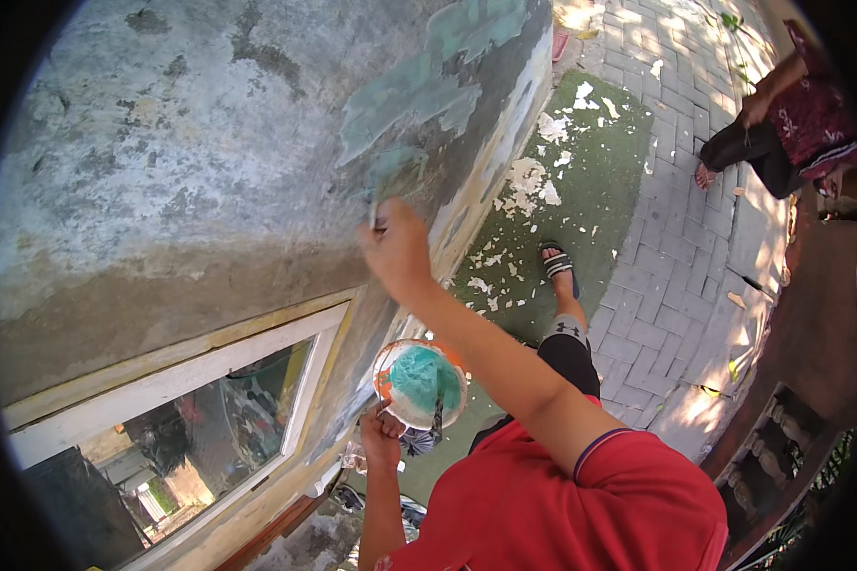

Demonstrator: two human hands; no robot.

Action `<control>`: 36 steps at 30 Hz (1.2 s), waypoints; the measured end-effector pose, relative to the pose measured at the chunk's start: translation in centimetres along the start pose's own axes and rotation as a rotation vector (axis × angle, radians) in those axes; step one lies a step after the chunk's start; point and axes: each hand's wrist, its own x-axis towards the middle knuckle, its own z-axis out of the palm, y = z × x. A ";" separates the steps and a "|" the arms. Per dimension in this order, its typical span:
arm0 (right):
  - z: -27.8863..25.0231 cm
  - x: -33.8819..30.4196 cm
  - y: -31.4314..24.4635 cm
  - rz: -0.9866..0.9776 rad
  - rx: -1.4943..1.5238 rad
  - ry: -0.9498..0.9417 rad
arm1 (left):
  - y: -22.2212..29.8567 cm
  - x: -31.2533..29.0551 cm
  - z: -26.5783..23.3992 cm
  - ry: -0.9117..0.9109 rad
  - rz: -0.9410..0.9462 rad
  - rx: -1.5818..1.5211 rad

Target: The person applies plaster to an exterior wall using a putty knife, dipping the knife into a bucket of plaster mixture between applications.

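My right hand is raised against the weathered wall, its fingers closed on a thin pale tool. Blur hides the tool's exact kind. Just above it, a fresh teal smear marks the plaster, below a larger grey-green coated patch. Lower down, my left hand grips the bucket at its left edge, by what looks like its wire handle. Thick teal coating lies inside, and a dark streak or stick shows at the bucket's right side.
Beneath the wall's coated area runs a white window frame with glass. Pale flakes litter the green ground beside grey pavers. Another person is at the upper right. A dark railing stands lower right.
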 end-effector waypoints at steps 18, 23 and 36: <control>-4.8 11.0 13.4 -0.086 -0.208 0.368 | -1.2 0.0 0.2 0.054 -0.042 0.011; -2.1 4.6 6.5 -0.181 0.017 0.206 | -2.2 0.2 -0.1 0.097 -0.103 -0.012; -3.7 10.2 12.3 -0.048 -0.199 0.213 | -1.6 1.2 2.5 0.073 -0.084 0.020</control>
